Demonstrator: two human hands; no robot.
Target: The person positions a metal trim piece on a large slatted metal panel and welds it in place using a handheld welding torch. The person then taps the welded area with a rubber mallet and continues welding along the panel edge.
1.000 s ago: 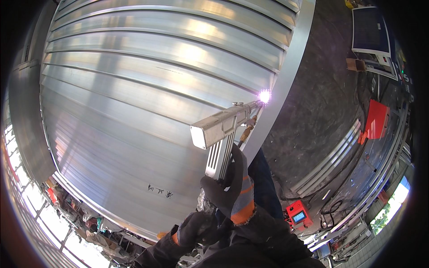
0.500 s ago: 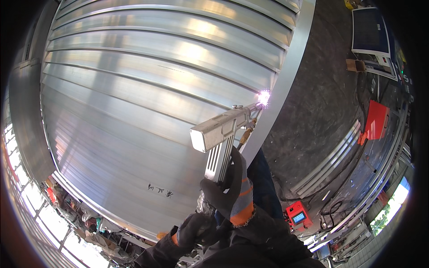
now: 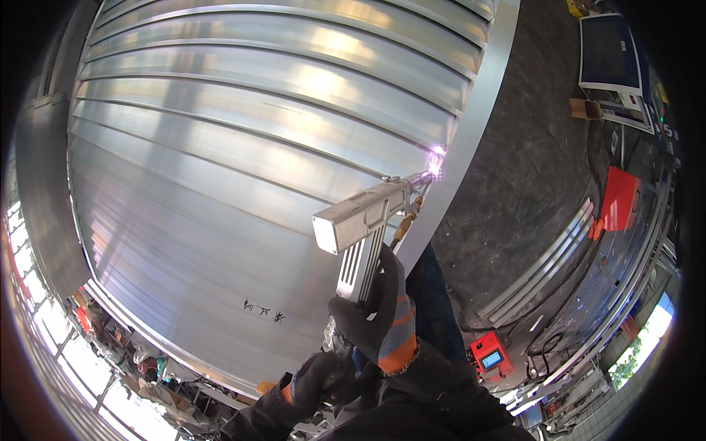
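My right hand (image 3: pixel 386 312), in a black glove with a grey and orange cuff, is wrapped round the ribbed grip of a silver welding gun (image 3: pixel 362 217). The gun's nozzle points to the upper right, and a bright violet-white glow burns at its tip. That glow sits where a slat meets the side rail (image 3: pixel 450 173) of a large slatted aluminium panel (image 3: pixel 220 213). Lower down, my gloved left hand (image 3: pixel 320 378) is closed round the wrapped cable (image 3: pixel 337 338) below the grip. Brass fittings (image 3: pixel 404 223) run beneath the nozzle.
Right of the panel lies a dark floor (image 3: pixel 507 198) with several metal strips (image 3: pixel 540 264). A red box with a small screen (image 3: pixel 490 354) stands near my right arm. Farther right are a red panel (image 3: pixel 621 198), a cardboard box (image 3: pixel 585 109) and a dark-blue cabinet (image 3: pixel 610 51). Clutter (image 3: pixel 147 382) fills the lower left.
The glow at the nozzle has changed shape, now stretched up and down along the rail. The gun's tip has barely shifted, and both hands keep their hold.
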